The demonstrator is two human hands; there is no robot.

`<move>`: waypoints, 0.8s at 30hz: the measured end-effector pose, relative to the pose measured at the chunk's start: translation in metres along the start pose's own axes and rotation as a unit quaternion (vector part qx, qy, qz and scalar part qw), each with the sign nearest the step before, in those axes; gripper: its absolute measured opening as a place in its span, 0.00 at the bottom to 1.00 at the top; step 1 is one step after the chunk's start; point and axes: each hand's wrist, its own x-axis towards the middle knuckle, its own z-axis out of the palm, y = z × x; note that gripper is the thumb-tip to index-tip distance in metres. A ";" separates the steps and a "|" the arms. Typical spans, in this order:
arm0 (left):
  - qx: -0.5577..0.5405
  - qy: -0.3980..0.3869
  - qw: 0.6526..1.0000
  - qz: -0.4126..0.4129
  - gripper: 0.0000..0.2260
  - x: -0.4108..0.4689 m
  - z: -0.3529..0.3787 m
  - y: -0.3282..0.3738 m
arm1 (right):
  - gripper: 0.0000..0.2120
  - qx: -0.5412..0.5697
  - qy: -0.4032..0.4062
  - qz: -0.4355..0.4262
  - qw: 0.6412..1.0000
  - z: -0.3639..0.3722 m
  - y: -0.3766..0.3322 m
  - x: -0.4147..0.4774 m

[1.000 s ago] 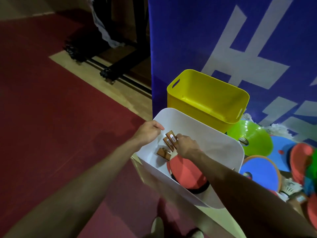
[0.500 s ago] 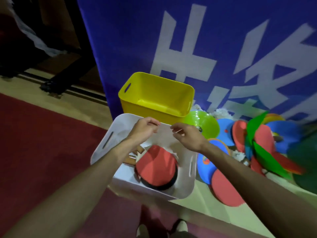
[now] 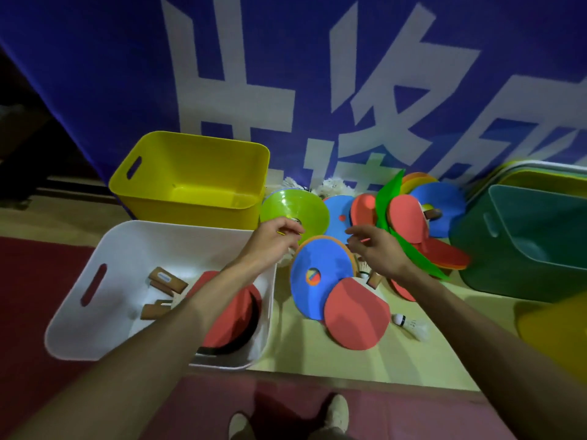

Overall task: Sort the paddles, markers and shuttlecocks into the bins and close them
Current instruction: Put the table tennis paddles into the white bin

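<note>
Blue banner [image 3: 95, 74] behind, and you're hovering your left hand [image 3: 273, 241] and right hand [image 3: 379, 249] over the blue orange-rimmed flat disc [image 3: 317, 268], fingers [image 3: 355, 232] loosely curled, gripping nothing.

The left hand [image 3: 273, 241] and right hand [image 3: 379, 249] hang loose above a blue disc [image 3: 317, 265]. Red paddles [image 3: 238, 315] lie in the white bin [image 3: 143, 242] by the yellow bin [image 3: 190, 173].

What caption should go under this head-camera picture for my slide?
The left hand and right hand hover near loose paddles, markers and shuttlecocks beside a white bin holding more paddles.
</note>
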 end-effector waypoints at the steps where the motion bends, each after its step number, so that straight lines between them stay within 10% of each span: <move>1: 0.006 0.000 1.000 -0.008 0.10 0.002 0.011 0.000 | 0.11 -0.001 -0.001 0.010 1.000 -0.006 0.013 0.000; 19: 0.103 0.026 0.990 -0.097 0.10 0.037 0.167 0.002 | 0.02 0.159 -0.137 0.199 0.957 -0.007 0.190 0.015; 24: 0.114 0.037 0.983 -0.141 0.13 0.043 0.164 -0.009 | 0.12 0.186 -0.104 0.254 0.943 0.020 0.189 0.025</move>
